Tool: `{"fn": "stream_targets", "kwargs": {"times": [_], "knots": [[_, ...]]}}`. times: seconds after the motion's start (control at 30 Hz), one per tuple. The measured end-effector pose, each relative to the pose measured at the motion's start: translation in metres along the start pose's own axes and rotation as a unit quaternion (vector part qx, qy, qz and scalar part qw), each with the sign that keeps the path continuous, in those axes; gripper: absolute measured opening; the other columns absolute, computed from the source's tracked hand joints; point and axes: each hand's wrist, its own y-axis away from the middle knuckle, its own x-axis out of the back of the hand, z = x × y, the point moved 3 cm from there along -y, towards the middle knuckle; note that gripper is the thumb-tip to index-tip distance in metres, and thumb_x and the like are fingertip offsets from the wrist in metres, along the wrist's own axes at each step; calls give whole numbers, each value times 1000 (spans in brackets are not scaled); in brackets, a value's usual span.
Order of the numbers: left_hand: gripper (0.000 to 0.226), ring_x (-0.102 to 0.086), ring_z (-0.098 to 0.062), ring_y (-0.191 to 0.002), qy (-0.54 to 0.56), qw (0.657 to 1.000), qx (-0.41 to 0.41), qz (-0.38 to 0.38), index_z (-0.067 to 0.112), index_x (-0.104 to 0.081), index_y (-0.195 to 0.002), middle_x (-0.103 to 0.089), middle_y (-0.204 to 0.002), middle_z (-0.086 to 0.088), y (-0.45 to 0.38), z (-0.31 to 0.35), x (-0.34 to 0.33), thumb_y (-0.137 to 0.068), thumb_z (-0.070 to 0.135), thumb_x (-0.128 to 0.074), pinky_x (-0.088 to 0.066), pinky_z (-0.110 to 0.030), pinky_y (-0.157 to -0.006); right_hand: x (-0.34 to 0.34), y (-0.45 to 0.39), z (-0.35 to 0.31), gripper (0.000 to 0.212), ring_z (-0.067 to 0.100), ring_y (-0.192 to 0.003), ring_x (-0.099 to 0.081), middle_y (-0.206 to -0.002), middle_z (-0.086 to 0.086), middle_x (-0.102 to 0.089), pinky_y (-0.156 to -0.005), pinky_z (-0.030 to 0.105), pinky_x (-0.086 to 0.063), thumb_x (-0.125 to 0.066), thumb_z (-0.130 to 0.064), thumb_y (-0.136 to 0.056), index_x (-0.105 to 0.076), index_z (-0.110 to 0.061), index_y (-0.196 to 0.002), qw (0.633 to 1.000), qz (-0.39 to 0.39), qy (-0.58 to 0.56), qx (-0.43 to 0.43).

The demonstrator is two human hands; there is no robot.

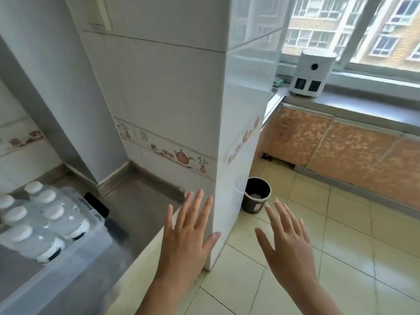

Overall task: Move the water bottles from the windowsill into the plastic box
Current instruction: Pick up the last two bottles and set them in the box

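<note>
A clear plastic box [86, 253] stands on the grey counter at the lower left. Several water bottles [61, 220] with white caps and black-and-white labels stand upright inside it. My left hand [188, 235] hovers flat with fingers spread, in front of the tiled pillar's corner and right of the box. My right hand [287, 242] is also flat and spread, over the floor tiles. Both hands hold nothing. The windowsill [363, 103] runs along the upper right; no bottle shows on the part in view.
A white tiled pillar [181, 98] stands between the counter and the window. A white appliance [312, 72] sits on the sill beside small green items. A dark bin [256, 195] stands on the yellow floor tiles beside the pillar. Orange cabinet doors run under the sill.
</note>
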Motion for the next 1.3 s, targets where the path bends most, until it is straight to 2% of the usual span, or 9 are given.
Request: {"fn": "stream_targets", "kwargs": {"times": [0.17,0.3,0.5,0.6,0.73,0.87,1.03,1.17,1.3], "knots": [[73,-22,-23,-148,22,996,-91,-4,21,-31,-153,-28,-161,-4,-20,117,-26,-90,58,-33,-21,-53,-114,38,42,112,58,24,-139,-33,-150,6,-39,-108,50,-32,-33,-48,-92,-39,-19,-141,995,-1,50,-91],[73,-26,-21,-144,39,989,-138,-22,19,-38,-150,-37,-157,-5,-40,195,-37,-88,57,-35,-21,-53,-110,63,69,178,59,22,-139,-31,-151,5,-37,-109,43,-25,-29,-51,-92,-38,-21,-141,985,3,63,-158],[72,-33,-22,-145,49,969,-238,-41,22,-33,-150,-37,-157,-4,-81,293,-61,-88,59,-34,-18,-51,-113,77,86,263,62,23,-136,-29,-148,7,-41,-104,46,-23,-15,-55,-94,-37,-21,-141,960,-14,83,-266],[73,-29,-20,-145,66,956,-284,-43,22,-38,-149,-39,-156,-2,-111,335,-74,-87,61,-37,-20,-51,-112,78,81,299,66,24,-134,-32,-145,9,-45,-102,46,-23,-7,-58,-93,-39,-21,-137,948,-15,83,-308],[73,-29,-20,-144,73,944,-319,-32,21,-42,-148,-40,-155,-2,-170,387,-99,-88,62,-37,-19,-51,-113,80,54,357,65,24,-134,-35,-147,7,-41,-104,46,-23,-9,-59,-93,-35,-23,-139,933,-15,93,-348],[73,-28,-20,-145,89,932,-349,-36,21,-43,-147,-39,-156,-2,-237,443,-120,-88,63,-35,-21,-51,-112,94,20,419,70,22,-135,-33,-149,6,-37,-106,51,-30,-8,-62,-91,-33,-22,-143,916,-2,121,-382],[72,-27,-19,-145,112,902,-417,-22,20,-42,-147,-38,-156,-1,-306,520,-135,-88,62,-36,-21,-51,-112,122,-17,484,71,22,-135,-33,-149,6,-37,-108,47,-20,-19,-65,-90,-34,-21,-144,896,16,148,-419],[73,-25,-19,-146,121,879,-461,-24,21,-42,-148,-35,-157,0,-342,587,-149,-88,63,-37,-20,-50,-113,135,-30,536,74,23,-135,-34,-148,6,-37,-107,49,-26,-35,-63,-83,-32,-21,-144,876,44,151,-456],[73,-26,-19,-145,132,860,-493,-19,21,-43,-147,-37,-157,0,-375,664,-168,-88,63,-37,-21,-49,-113,146,-42,603,81,23,-135,-33,-148,7,-39,-104,54,-37,-43,-64,-78,-32,-20,-145,861,53,163,-478]]}}
